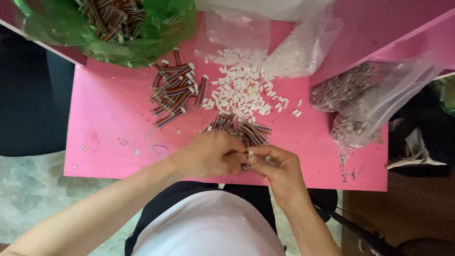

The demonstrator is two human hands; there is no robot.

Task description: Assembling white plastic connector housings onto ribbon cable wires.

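Observation:
My left hand (211, 154) and my right hand (279, 166) meet at the near edge of a pink table (109, 128). The left hand holds a bundle of short multicoloured ribbon cables (244, 130) that fans out above the fingers. My right hand pinches a small white connector (251, 153) against a cable end held in the left. A heap of loose white connectors (241, 87) lies just beyond the hands. To its left sits a pile of ribbon cables with white ends (173, 87).
A green plastic bag (113, 23) of ribbon cables sits at the far left. A clear bag (294, 45) of white connectors lies at the back. Clear bags (360, 102) of cables hang off the table's right side. Floor and dark objects surround the table.

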